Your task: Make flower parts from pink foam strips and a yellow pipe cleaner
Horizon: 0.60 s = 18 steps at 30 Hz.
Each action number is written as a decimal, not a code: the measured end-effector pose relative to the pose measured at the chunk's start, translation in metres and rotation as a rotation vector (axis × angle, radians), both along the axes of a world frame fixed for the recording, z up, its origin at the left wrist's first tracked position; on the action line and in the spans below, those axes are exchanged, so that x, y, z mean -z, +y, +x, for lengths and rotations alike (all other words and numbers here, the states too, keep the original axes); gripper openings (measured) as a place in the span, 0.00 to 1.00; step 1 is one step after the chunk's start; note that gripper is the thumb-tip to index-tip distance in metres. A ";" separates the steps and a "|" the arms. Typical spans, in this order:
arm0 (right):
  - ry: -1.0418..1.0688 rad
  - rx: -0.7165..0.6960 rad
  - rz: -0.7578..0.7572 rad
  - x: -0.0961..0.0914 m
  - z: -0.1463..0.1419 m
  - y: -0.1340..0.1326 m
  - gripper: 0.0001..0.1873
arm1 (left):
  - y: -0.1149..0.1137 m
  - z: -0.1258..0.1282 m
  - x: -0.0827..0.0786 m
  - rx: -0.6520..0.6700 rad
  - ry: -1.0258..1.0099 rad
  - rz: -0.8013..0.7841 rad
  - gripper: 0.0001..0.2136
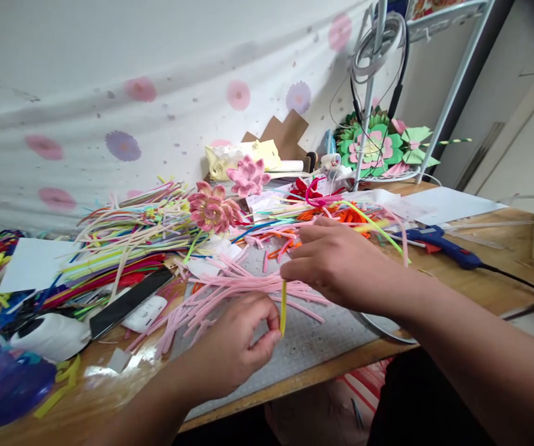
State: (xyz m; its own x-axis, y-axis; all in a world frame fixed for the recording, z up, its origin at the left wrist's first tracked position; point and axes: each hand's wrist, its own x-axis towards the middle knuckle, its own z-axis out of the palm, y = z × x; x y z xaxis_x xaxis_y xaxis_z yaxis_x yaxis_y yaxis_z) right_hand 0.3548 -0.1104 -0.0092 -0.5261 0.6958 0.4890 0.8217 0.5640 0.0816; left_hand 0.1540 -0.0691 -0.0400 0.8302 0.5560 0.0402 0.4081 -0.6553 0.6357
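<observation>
My left hand (234, 347) pinches the lower end of a short yellow pipe-cleaner piece (284, 306) that stands upright over the grey cutting mat (313, 337). My right hand (341, 263) is closed just above it, thumb and fingers gripping the top of the same yellow piece. Under both hands lies a loose bundle of pale pink pipe cleaners (230, 294). Two pink pipe-cleaner flowers (214, 210) sit behind them.
A big heap of coloured pipe cleaners (127, 241) covers the left of the wooden table (471, 279). A blue glue gun (438, 244) with black cord lies at right. White tape roll (51, 334), black ruler (127, 303), paper flowers (378, 145) and a metal rack leg (369, 93) stand around.
</observation>
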 end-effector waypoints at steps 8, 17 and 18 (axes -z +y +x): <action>0.397 0.040 0.483 0.023 -0.019 0.009 0.13 | 0.004 0.021 0.040 -0.190 -0.692 -0.672 0.02; 0.745 -0.048 -0.042 0.069 -0.044 0.009 0.09 | 0.013 0.018 0.044 -0.423 -0.995 -0.872 0.03; 0.772 -0.037 -0.046 0.071 -0.048 0.011 0.09 | 0.013 0.018 0.044 -0.428 -1.003 -0.873 0.02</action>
